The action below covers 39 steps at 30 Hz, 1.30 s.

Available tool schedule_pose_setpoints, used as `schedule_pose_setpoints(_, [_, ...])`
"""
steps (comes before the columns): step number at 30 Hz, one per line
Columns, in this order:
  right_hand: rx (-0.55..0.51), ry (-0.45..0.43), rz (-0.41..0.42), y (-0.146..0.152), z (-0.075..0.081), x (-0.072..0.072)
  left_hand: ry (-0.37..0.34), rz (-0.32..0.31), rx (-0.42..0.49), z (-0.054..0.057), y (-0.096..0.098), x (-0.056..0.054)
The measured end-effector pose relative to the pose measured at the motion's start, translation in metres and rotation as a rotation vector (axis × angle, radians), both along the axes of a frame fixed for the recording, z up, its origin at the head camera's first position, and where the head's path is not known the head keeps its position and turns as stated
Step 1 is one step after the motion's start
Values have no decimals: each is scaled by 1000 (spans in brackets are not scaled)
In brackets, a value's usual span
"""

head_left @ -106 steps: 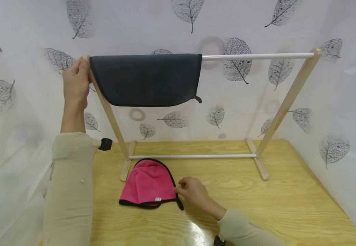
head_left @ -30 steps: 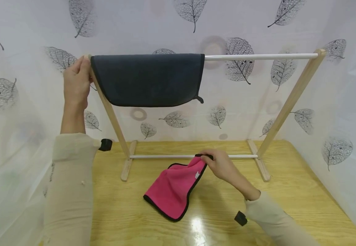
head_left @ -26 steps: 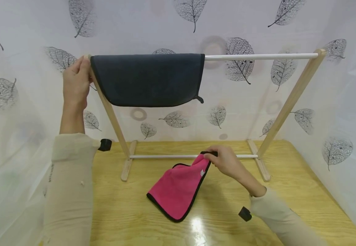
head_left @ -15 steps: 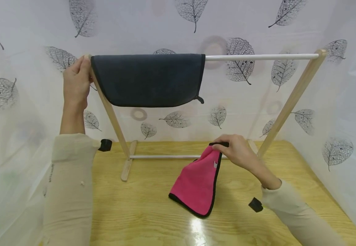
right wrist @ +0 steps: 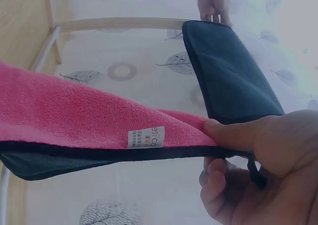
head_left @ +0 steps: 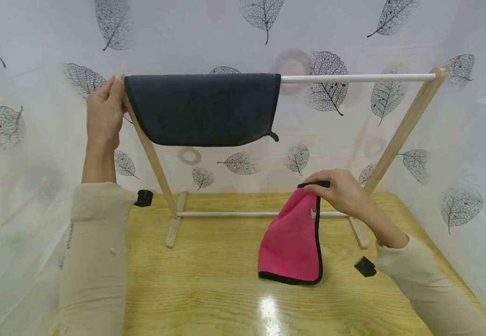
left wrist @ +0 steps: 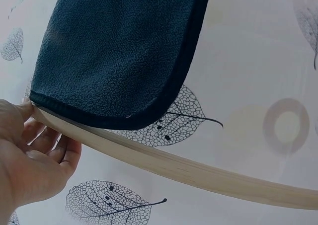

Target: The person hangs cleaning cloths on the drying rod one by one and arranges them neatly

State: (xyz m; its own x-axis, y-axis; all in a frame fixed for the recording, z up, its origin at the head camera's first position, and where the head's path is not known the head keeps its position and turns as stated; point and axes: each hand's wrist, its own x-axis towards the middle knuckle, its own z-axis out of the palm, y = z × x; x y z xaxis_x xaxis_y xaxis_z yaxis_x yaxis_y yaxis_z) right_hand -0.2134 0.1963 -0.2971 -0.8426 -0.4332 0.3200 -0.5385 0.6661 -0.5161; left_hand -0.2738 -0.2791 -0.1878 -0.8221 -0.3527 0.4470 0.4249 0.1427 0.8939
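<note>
My right hand (head_left: pixel 343 193) pinches a pink towel (head_left: pixel 291 238) with black edging by one corner. The towel hangs down from it in front of the rack's lower bar. In the right wrist view a white label (right wrist: pixel 146 137) shows on the pink side, and the underside is dark. A dark blue-grey towel (head_left: pixel 200 109) lies folded over the left part of the rack's white top bar (head_left: pixel 356 78). At the top of the rack's left wooden post (head_left: pixel 152 161), my left hand (head_left: pixel 104 112) grips the wood; thumb and fingers are round it in the left wrist view.
The wooden rack's right post (head_left: pixel 406 126) stands beyond my right hand. A white lower bar (head_left: pixel 226 214) joins its feet on the wooden table (head_left: pixel 192 284). Leaf-patterned sheeting (head_left: pixel 243 28) surrounds the table at the back and sides.
At first the pink towel lay on the table with my right hand beside it. My right hand has since pinched a corner and lifted it up and rightward. My left hand stays on the post.
</note>
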Motion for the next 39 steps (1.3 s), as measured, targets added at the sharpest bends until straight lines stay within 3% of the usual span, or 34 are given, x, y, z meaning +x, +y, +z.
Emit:
schedule_pose_setpoints(19, [38,219,13,41,56,-4,2,-16,14,1,-2,-1])
schedule_pose_setpoints(32, [48,284,3,60,85,-10,-2,-20,19,0,-3,0])
schedule_pose_setpoints(39, [81,303,-50,65,103,-9,-3,-24,28,1,-2,0])
